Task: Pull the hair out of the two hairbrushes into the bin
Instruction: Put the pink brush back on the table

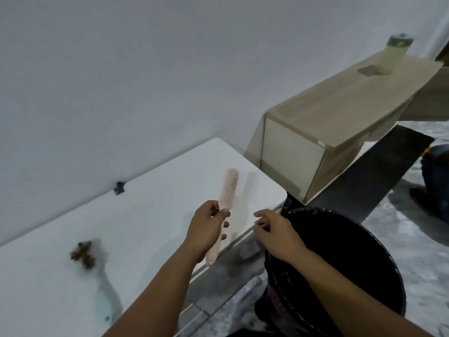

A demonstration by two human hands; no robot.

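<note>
My left hand (209, 227) grips a pink hairbrush (228, 190) by its handle, holding it upright above the white table's right end, bristles facing right. I see no hair among its bristles. My right hand (274, 233) hovers just right of the brush, over the rim of the black bin (352, 259), fingers loosely curled and apart, with nothing visible in them. A second, pale blue hairbrush (102, 290) lies on the table at the lower left, its head covered by a clump of brown hair (82, 255).
The white table (145, 215) stands against a white wall; a dark clip (119, 188) sits at its back edge. A wooden cabinet (328, 122) with a bottle (224, 53) on top stands behind the bin. A person's leg (435, 181) shows at the right edge.
</note>
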